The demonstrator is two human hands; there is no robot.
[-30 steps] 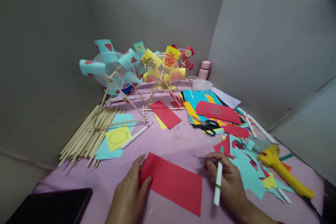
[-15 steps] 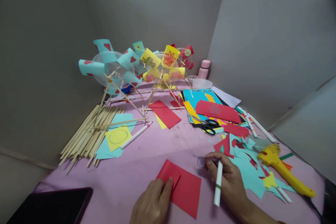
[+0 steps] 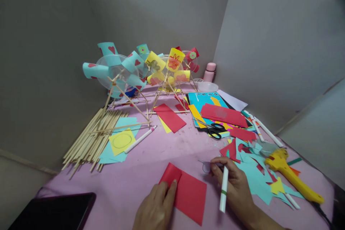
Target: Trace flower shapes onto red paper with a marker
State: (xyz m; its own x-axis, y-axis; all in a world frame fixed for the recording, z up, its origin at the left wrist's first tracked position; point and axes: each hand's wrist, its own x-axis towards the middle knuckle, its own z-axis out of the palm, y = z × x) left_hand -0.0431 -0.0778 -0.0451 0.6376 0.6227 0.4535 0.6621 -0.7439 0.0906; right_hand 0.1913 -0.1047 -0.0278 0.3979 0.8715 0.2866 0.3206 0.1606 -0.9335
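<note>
On the near part of the table lies a red sheet of paper (image 3: 190,194) with its left part folded over. My left hand (image 3: 155,205) grips that fold, thumb on top and fingers curled at the paper's left edge. To the right of the sheet, my right hand (image 3: 234,187) is closed round a white marker (image 3: 223,190) with a green band, its lower end pointing toward me. A small translucent round piece (image 3: 206,167) shows at the fingertips of the same hand, with a thin point beside it; I cannot tell what it is.
Pale blue paper scraps (image 3: 256,176) and a yellow glue gun (image 3: 291,176) lie right. Black-handled scissors (image 3: 215,130) rest by coloured sheets. Wooden sticks (image 3: 88,136), a yellow square (image 3: 122,141) and a dark tablet (image 3: 54,210) are left. Paper pinwheels on stick stands (image 3: 114,68) are behind.
The folded flap of the red paper, slightly raised before, now lies flatter under my left thumb. My right hand has stayed in place with the marker. The view has tilted slightly.
</note>
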